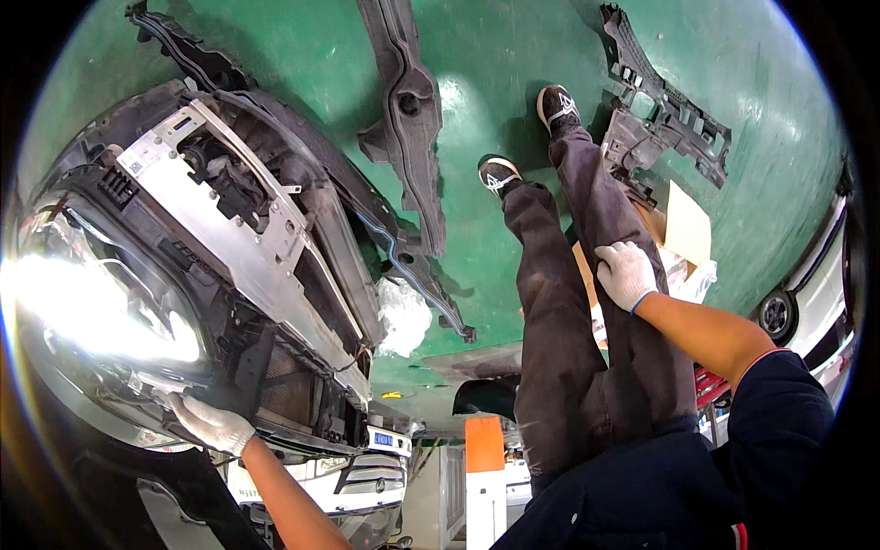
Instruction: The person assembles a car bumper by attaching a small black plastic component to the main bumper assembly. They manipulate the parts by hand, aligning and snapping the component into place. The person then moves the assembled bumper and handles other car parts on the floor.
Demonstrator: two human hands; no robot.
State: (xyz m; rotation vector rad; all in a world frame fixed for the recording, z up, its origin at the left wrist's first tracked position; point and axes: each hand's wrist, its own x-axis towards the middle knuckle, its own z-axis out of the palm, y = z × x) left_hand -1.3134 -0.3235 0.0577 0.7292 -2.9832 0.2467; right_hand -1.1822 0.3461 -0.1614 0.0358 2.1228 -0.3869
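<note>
My left hand, in a white glove, reaches to the lower edge of a lit car headlight. Its fingers are stretched out and lie against the metal and trim there; their tips are partly hidden by glare. Beside the headlight runs the car's bare silver front crossmember, with the bumper off and the parts behind it exposed. My right hand, also gloved, rests on my trouser leg near the knee, fingers laid over the cloth and holding nothing.
Long black plastic trim pieces lie on the green floor. A black bracket-like panel lies beyond my right foot, near an opened cardboard box. Crumpled clear plastic is by the car. A white vehicle stands at right.
</note>
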